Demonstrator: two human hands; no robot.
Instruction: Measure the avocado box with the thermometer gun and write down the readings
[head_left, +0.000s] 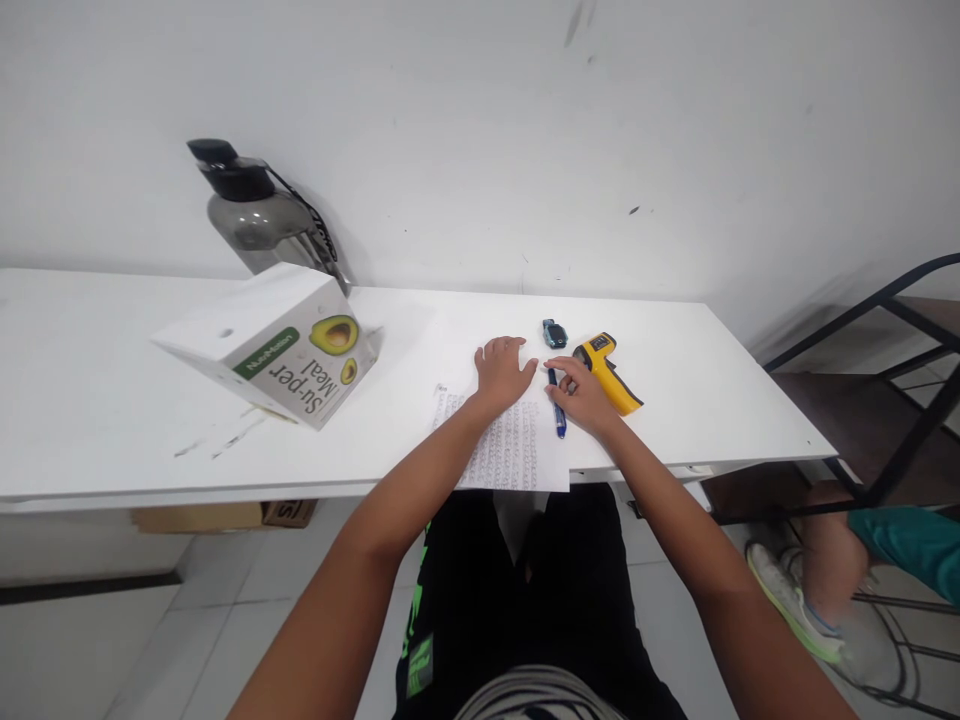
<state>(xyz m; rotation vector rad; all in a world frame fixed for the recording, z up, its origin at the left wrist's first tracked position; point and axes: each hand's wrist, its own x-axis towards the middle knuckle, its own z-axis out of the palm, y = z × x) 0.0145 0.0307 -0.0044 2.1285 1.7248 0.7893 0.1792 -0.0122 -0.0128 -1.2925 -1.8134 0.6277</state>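
Note:
My left hand (pixel 504 374) rests flat with fingers apart on the upper part of a white sheet of paper (pixel 556 470) covered in rows of writing. My right hand (pixel 581 395) is at the paper's right edge, its fingers bent over a blue pen (pixel 559 420). Thumb and index finger touch the pen, which points toward me along that edge. Just right of this hand lies a yellow infrared thermometer gun (pixel 616 385), partly behind the fingers. Beyond both hands sits a small light-blue watch (pixel 555 334).
A white carton with avocado pictures (pixel 277 345) stands on the left of the white table (pixel 405 440), before a grey bottle with black lid (pixel 255 215). A wall runs behind. At right are a black metal frame (pixel 900 440) and another person's leg (pixel 829 550).

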